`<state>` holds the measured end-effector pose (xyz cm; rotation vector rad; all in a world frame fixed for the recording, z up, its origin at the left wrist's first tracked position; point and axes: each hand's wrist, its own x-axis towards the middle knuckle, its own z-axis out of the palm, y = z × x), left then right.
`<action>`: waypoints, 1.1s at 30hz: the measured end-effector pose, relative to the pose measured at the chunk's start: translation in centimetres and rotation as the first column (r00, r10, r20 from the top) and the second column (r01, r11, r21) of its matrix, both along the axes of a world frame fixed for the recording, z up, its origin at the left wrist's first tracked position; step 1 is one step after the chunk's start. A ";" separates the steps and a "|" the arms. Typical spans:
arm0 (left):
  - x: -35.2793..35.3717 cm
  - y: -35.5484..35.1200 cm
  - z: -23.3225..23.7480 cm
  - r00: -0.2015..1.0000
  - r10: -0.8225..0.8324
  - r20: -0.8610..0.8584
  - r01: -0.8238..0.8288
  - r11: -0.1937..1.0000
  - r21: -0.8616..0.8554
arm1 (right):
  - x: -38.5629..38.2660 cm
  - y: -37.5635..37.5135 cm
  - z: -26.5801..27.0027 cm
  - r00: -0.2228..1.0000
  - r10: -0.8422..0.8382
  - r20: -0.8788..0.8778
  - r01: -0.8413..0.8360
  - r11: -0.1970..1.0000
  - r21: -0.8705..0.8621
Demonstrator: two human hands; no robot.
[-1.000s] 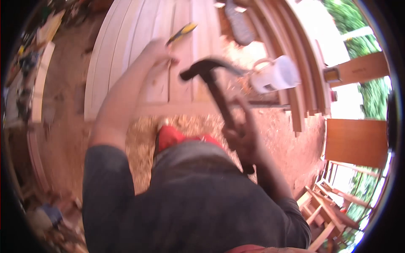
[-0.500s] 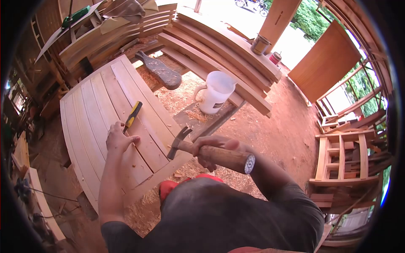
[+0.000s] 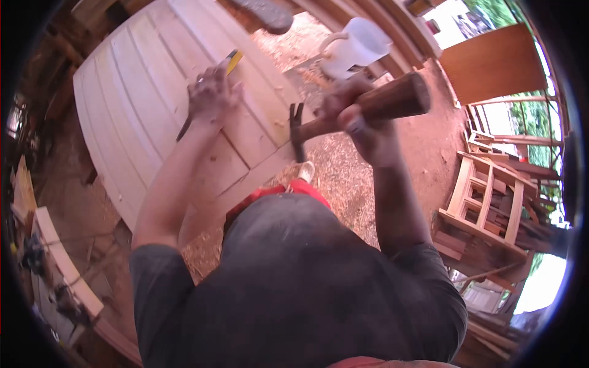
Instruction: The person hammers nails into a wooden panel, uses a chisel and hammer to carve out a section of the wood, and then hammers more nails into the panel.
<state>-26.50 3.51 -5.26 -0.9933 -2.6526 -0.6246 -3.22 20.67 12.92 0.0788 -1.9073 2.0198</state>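
My left hand (image 3: 211, 97) is closed over a chisel (image 3: 233, 60) with a yellow-and-black handle. The handle end shows above my fingers; a dark, narrow blade-like part pokes out below them. This hand rests on a slatted panel of pale wood boards (image 3: 141, 80). In my right hand (image 3: 362, 126) is a claw hammer (image 3: 297, 132), gripped by its thick wooden handle. The hammer's head hangs near the panel's right edge, with its claw upward and apart from the chisel. Motion blurs both hands somewhat.
A white plastic jug (image 3: 359, 49) stands beyond the hammer, near stacked planks. At the top lies a dusty grey paddle-shaped object (image 3: 267, 13). A brown board (image 3: 494, 64) and a wooden frame (image 3: 485, 196) are on the right. Shavings cover the ground (image 3: 343, 190).
My view has tilted down, so the panel and jug appear higher. The right hand and hammer have risen, and the hammer has turned. My left hand now covers more of the chisel.
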 end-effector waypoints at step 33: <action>0.4 4.4 2.3 0.920 0.376 0.108 -0.346 0.911 -0.223 | -6.1 -4.7 5.4 0.998 0.056 -0.003 -0.056 0.998 -0.041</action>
